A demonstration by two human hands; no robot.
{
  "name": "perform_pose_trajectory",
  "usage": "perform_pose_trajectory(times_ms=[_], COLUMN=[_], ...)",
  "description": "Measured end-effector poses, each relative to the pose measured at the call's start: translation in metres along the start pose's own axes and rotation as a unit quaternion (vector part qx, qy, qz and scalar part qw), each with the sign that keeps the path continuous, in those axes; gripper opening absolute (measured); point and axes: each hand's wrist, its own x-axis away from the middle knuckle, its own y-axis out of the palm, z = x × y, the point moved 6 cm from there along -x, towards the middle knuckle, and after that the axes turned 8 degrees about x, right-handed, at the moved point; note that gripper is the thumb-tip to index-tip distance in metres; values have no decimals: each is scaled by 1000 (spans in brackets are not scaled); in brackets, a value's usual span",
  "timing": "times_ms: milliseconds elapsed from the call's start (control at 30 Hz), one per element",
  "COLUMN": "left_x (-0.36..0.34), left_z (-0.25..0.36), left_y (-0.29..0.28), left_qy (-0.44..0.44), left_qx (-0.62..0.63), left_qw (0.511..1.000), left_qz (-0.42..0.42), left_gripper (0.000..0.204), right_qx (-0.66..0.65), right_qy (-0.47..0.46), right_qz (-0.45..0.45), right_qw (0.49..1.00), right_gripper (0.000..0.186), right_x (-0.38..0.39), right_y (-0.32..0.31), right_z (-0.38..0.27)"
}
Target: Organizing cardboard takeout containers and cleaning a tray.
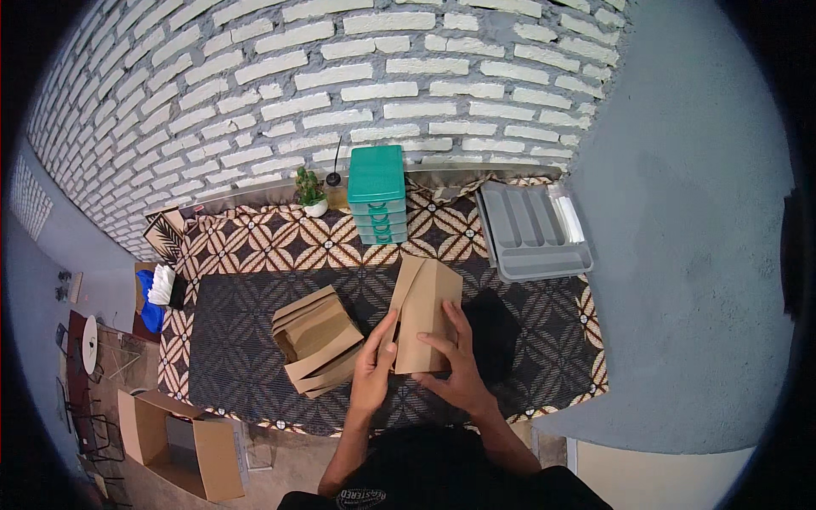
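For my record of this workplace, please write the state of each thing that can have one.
Held carton: between left hand and right hand, gap between left panels
Second carton: open
Large carton, lower left: open, flaps spread
Green-topped drawer unit: upright, drawers look shut
Grey compartment tray: uncovered
Potted plant: upright

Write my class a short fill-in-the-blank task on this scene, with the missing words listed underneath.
1. The left hand and the right hand hold a carton made of ____.
2. The gray tray lies to the ____ of the drawer unit.
3. The plant stands in a small ____ pot.
Missing words: cardboard; right; white.
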Motion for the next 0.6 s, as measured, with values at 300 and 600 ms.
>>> perform_pose_trajectory(times_ms=[300,600], left_x=[0,3], left_z=[3,6], left_y=[-2,2], left_qy=[14,27], left_qx=[-1,-52], left_qw=[1000,998], left_qz=[-24,-36], left_gripper=[45,45], right_qx=[-18,4], right_qy=[0,-17], right_qz=[42,61], right_qw=[999,998], right_gripper=[53,53], right_x=[-1,2], right_y=[-2,0], right_z=[-3,-2])
